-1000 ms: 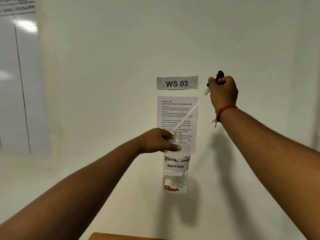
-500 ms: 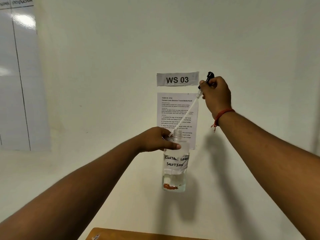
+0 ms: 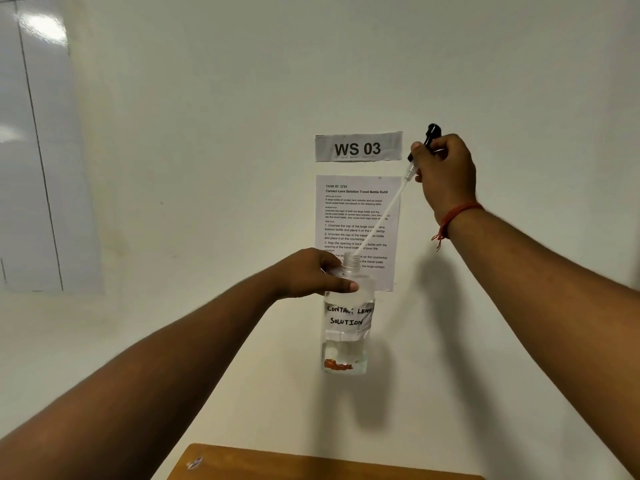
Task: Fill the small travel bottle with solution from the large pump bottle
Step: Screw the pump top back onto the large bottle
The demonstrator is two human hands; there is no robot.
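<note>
Both forearms are bare, with no sleeves in view. The left hand [image 3: 313, 273] wears nothing on its fingers or wrist. Below the fingers of the right hand [image 3: 446, 171], 1 red thread bracelet [image 3: 459, 214] circles the wrist, its knotted loose ends [image 3: 438, 239] dangling beneath.

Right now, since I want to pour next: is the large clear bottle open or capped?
Open. The large clear bottle shows a bare threaded neck; the right hand holds the black pump head with its tube lifted out.
</note>
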